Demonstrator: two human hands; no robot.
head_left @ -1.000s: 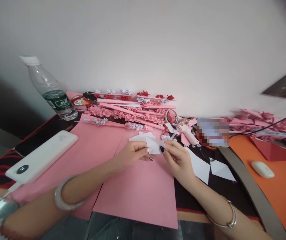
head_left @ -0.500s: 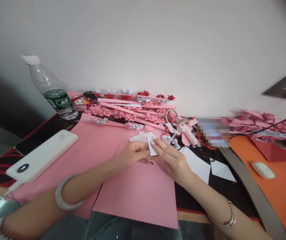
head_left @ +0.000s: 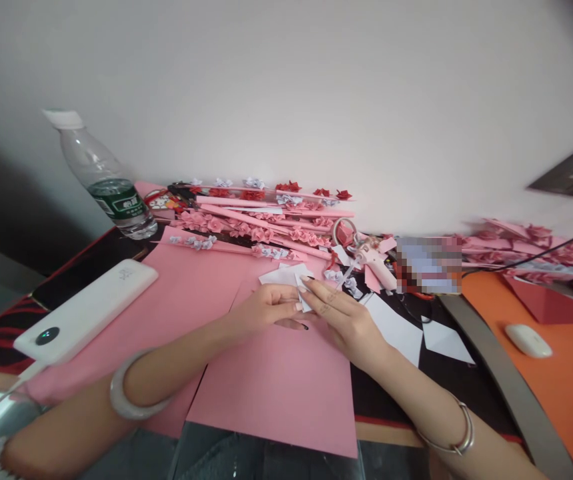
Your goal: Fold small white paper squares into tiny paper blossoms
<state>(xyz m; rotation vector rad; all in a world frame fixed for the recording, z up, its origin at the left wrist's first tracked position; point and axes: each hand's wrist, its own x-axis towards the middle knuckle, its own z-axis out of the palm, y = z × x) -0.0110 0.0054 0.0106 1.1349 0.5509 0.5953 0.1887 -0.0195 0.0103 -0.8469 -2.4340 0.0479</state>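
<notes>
A small folded piece of white paper [head_left: 303,301] is held between my two hands, above the pink sheets. My left hand [head_left: 273,307] pinches it from the left, with the thumb along its lower edge. From the right, my right hand [head_left: 339,310] lays its fingers over the paper's face, covering much of it. Just behind the fingers, more white paper [head_left: 279,275] lies on the pink sheet [head_left: 276,387]. White paper flowers [head_left: 351,287] and a pink glue gun [head_left: 373,263] rest a little beyond my right hand.
Pink paper stems with flowers [head_left: 261,230] line the wall. At left stand a water bottle [head_left: 116,193] and a white power bank [head_left: 91,310]. White paper pieces [head_left: 396,327] lie right, near a tape roll [head_left: 337,233], an orange sheet [head_left: 541,387] and a white earbud case [head_left: 528,341].
The fingers of my right hand have slid slightly over the white paper, so less of it shows. My left hand stays nearly in place.
</notes>
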